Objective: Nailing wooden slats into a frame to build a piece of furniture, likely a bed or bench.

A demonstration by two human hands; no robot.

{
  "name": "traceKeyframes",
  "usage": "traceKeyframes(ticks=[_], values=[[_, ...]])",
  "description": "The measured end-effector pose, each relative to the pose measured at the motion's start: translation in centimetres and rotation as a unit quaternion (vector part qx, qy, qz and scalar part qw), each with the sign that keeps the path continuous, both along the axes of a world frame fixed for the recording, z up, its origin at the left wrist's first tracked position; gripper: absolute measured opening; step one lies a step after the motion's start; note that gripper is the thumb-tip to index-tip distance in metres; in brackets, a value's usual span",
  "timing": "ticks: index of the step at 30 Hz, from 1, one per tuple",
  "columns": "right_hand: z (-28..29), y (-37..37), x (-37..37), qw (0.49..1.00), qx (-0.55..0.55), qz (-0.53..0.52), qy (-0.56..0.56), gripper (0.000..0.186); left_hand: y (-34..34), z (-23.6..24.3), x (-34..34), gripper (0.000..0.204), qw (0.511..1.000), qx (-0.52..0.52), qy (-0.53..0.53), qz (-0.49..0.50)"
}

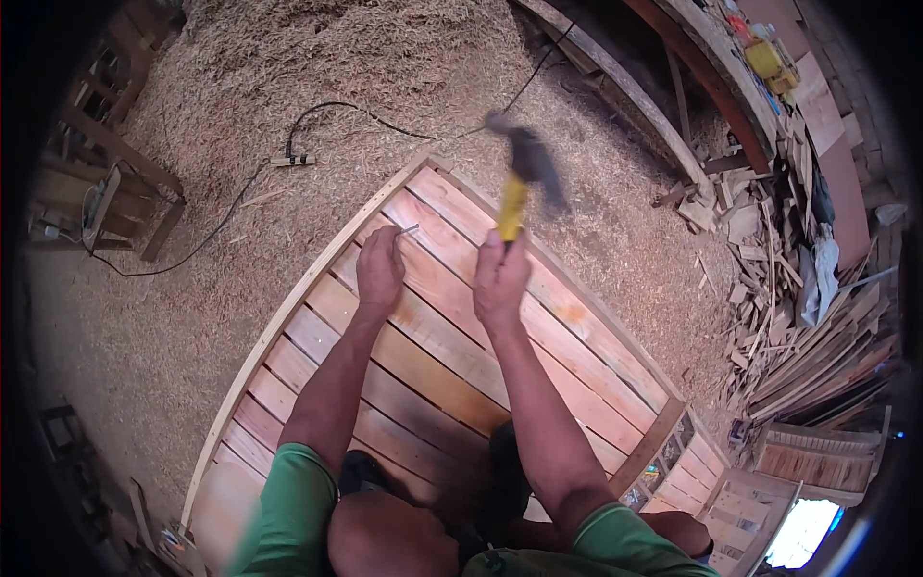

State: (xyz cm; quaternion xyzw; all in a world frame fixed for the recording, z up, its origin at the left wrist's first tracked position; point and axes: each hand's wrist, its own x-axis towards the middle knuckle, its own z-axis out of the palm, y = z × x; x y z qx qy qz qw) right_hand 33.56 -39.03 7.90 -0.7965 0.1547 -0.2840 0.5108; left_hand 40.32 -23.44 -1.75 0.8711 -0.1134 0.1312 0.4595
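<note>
My right hand (pixel 502 279) grips a claw hammer (pixel 512 207) by its yellow and black handle. The dark head is raised above the far right edge of a slatted wooden panel (pixel 601 361) and is slightly blurred. Between the fingertips of my left hand (pixel 381 267) is a thin metal nail (pixel 410 229), which lies close over the slats near the far left corner. Whether its tip touches the wood I cannot tell. Both forearms reach out over the panel, and part of the slats is hidden under my legs.
Wood shavings (pixel 365 58) cover the floor around the panel. A black cord runs to a small power strip (pixel 291 161) beyond it. Wooden frames (pixel 125 192) stand at left. Curved beams (pixel 625 87), scrap wood (pixel 750 226) and a yellow tool (pixel 772 65) are at right.
</note>
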Motion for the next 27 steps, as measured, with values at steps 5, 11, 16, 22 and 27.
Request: traceKeyframes(ticks=[5,11,16,22,27], values=[[-7.0,-1.5,-0.8,0.93,-0.102,0.029,0.353,0.033,-3.2,0.0,0.7,0.005,0.998,0.046,-0.008,0.037],[-6.9,1.5,-5.9,0.923,-0.067,-0.016,0.378,0.033,-4.7,-1.8,4.3,0.006,0.993,0.088,-0.053,0.05],[-4.2,-0.3,-6.5,0.937,-0.016,-0.002,0.349,0.038,-5.7,-3.1,4.3,0.007,0.99,0.115,-0.052,0.057],[6.5,-1.2,-1.5,0.987,0.063,-0.006,0.146,0.035,-5.8,-3.1,4.2,0.008,0.988,0.133,-0.05,0.063],[16.4,-2.4,2.0,0.977,0.096,0.046,-0.187,0.04,-6.1,-3.2,4.2,0.008,0.988,0.136,-0.04,0.06]])
